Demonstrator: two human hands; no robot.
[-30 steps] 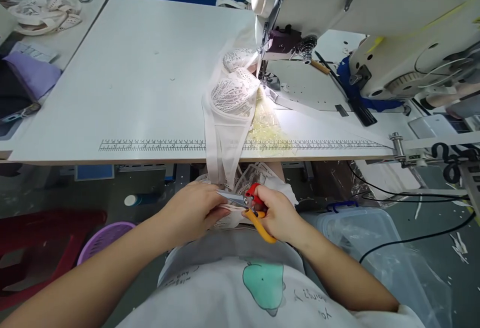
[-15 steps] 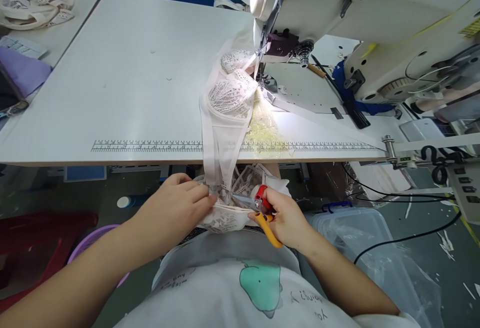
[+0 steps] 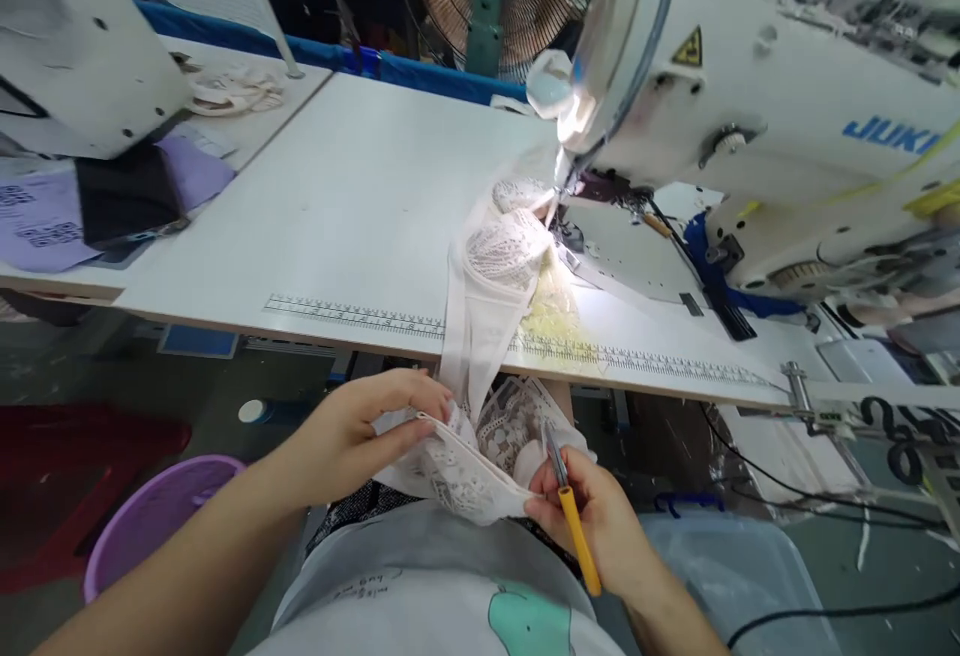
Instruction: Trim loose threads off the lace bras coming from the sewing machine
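A white lace bra lies partly on the table by the needle, its straight panel hanging over the front edge. Below that edge, more white lace fabric rests at my lap. My left hand is closed, pinching the rim of this lace between thumb and fingers. My right hand grips scissors in the palm, yellow handle down and blades up; its thumb and fingertips also hold the right end of the lace rim. The rim is stretched between both hands.
A sewing machine with a lit lamp stands at the right of the white table. Yellowish netting lies by the bra. A purple basin, a red stool and a clear plastic bin are below. A fan stands behind.
The scissors have swung from pointing left at the fabric to pointing up, tucked in my right hand. Both hands now hold the lace rim. The view has tilted up and turned left.
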